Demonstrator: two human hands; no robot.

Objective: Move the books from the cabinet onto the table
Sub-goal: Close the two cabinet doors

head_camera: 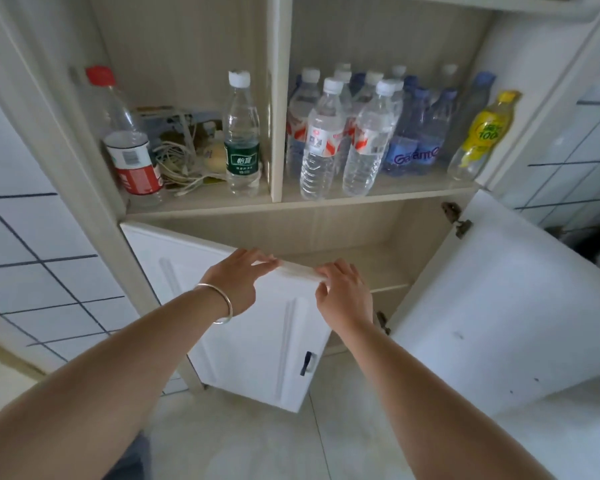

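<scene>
Two bare forearms reach forward from the bottom of the view toward a pale wood-grain cabinet [278, 98]. Left hand [238, 277], with a thin silver bangle [219, 303] on its wrist, lies flat on the top edge of the white panelled left door [257, 341], fingers [264, 263] stretched out and not curled around anything. Right hand [343, 292] grips that same top edge, fingers over the top and thumb on the door's front face. That door stands partly ajar; the white right door [499, 306] is swung wide open. Between them the lower compartment's bare shelf [361, 268] shows, and no books are visible anywhere. On the open shelf above stand many clear plastic water bottles [326, 133], a yellow-labelled bottle [482, 133], a red-capped bottle [125, 133] and tangled white cables [181, 164].
</scene>
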